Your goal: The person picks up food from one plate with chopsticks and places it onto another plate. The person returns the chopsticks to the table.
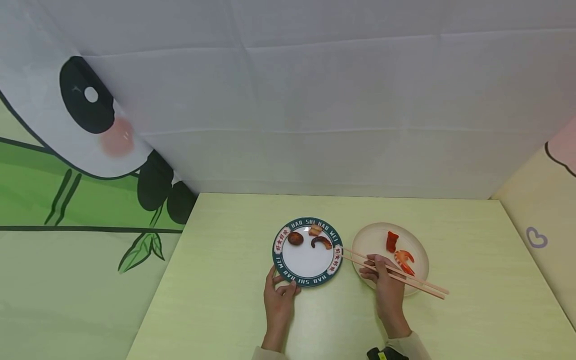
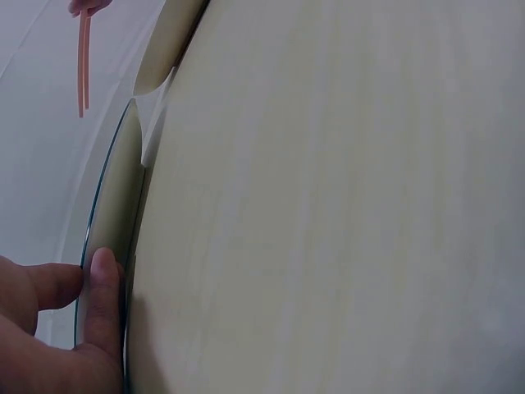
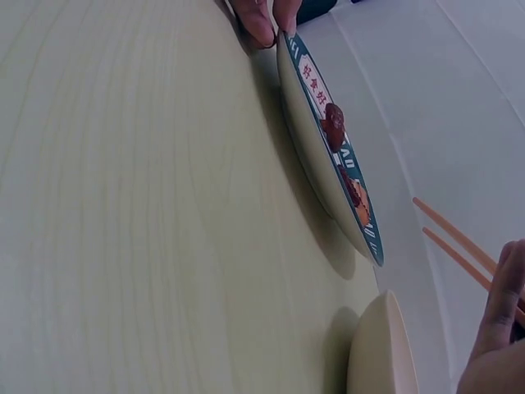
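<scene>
My left hand grips the near left rim of a white plate with a dark green lettered border. On that plate lie a round brown piece of food, a tan piece and a curved dark piece, like a tentacle. Wooden chopsticks are held in my right hand, over the left part of a cream plate. Their tips overlap the green plate's right rim in the head view, with nothing between them. The right wrist view shows the chopsticks raised and slightly parted.
The cream plate carries a red piece and an orange shrimp-like piece. Both plates stand side by side on a pale yellow-green table. A white cloth wall rises behind the table, with printed panels at both sides.
</scene>
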`<state>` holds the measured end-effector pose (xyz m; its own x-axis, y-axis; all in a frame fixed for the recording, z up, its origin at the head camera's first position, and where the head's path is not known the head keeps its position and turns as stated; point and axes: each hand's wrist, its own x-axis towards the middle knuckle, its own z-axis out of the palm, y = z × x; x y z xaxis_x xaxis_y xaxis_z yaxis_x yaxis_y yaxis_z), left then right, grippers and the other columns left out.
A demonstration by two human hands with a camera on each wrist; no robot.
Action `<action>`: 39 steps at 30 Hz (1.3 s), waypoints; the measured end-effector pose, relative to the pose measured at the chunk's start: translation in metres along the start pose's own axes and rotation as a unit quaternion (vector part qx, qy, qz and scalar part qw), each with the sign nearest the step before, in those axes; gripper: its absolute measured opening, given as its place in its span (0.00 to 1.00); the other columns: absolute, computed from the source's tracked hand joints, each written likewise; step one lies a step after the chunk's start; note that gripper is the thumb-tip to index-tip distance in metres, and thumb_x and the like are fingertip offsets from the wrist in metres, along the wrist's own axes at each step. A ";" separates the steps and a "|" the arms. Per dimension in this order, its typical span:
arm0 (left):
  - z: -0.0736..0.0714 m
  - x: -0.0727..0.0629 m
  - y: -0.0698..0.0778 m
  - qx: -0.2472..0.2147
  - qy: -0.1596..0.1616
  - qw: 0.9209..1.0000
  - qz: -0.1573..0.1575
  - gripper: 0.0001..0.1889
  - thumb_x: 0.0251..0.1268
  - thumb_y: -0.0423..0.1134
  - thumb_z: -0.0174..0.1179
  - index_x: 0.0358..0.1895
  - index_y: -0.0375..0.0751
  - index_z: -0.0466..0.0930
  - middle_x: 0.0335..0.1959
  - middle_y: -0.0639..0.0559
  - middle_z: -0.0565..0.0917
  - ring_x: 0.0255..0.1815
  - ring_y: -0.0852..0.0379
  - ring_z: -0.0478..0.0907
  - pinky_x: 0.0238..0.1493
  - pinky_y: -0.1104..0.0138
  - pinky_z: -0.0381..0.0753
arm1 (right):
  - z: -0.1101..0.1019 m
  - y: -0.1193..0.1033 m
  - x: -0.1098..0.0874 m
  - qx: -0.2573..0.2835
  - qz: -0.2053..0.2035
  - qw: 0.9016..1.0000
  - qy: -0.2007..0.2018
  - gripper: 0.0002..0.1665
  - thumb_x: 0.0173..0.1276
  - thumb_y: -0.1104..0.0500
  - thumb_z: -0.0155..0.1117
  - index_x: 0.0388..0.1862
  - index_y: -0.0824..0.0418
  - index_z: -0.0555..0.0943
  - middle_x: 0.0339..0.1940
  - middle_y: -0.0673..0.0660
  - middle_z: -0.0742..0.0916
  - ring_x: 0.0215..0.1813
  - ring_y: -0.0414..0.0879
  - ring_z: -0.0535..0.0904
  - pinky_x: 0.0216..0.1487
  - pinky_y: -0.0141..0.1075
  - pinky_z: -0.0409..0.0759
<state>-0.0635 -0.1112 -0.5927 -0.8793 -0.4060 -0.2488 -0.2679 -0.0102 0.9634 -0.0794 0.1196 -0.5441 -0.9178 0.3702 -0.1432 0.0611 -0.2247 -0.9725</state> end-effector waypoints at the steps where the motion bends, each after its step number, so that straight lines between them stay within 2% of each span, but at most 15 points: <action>1: 0.000 0.000 0.000 -0.001 0.000 1.000 0.000 0.42 0.66 0.19 0.64 0.82 0.34 0.57 0.54 0.36 0.74 0.34 0.57 0.83 0.38 0.66 0.95 | 0.000 0.001 0.001 0.000 -0.001 1.000 0.000 0.22 0.86 0.60 0.53 0.59 0.81 0.79 0.39 0.55 0.91 0.33 0.40 0.89 0.41 0.29 0.94; 17: -0.002 -0.001 0.001 -0.008 -0.010 1.000 0.013 0.41 0.66 0.19 0.63 0.81 0.31 0.56 0.54 0.35 0.74 0.34 0.56 0.85 0.37 0.67 0.95 | 0.007 0.007 0.005 -0.014 -0.009 1.000 -0.003 0.21 0.86 0.61 0.52 0.57 0.81 0.79 0.37 0.56 0.89 0.32 0.39 0.88 0.39 0.30 0.94; 24: -0.001 -0.001 0.001 -0.005 -0.007 1.000 0.009 0.41 0.66 0.19 0.63 0.82 0.32 0.57 0.54 0.35 0.75 0.34 0.56 0.85 0.37 0.67 0.95 | 0.010 0.009 0.006 -0.028 -0.008 1.000 -0.008 0.21 0.86 0.61 0.51 0.58 0.80 0.80 0.40 0.60 0.89 0.33 0.38 0.88 0.40 0.29 0.94; 31: -0.001 0.000 0.001 -0.006 -0.007 1.000 0.012 0.42 0.65 0.19 0.63 0.81 0.32 0.57 0.53 0.35 0.75 0.34 0.56 0.85 0.37 0.67 0.95 | 0.013 0.010 0.009 -0.030 0.002 0.999 -0.011 0.21 0.86 0.60 0.51 0.60 0.79 0.80 0.40 0.57 0.90 0.33 0.38 0.88 0.40 0.28 0.94; 39: -0.001 -0.001 0.001 -0.010 -0.006 1.000 0.009 0.42 0.65 0.18 0.63 0.81 0.31 0.56 0.54 0.34 0.74 0.33 0.56 0.84 0.37 0.67 0.95 | 0.018 0.013 0.011 -0.026 -0.005 1.000 -0.014 0.21 0.86 0.61 0.52 0.59 0.80 0.80 0.42 0.64 0.89 0.33 0.38 0.88 0.39 0.29 0.94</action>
<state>-0.0623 -0.1119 -0.5916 -0.8886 -0.3955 -0.2323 -0.2439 -0.0214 0.9696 -0.0957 0.1048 -0.5547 -0.9289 0.3471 -0.1292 0.0717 -0.1738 -0.9822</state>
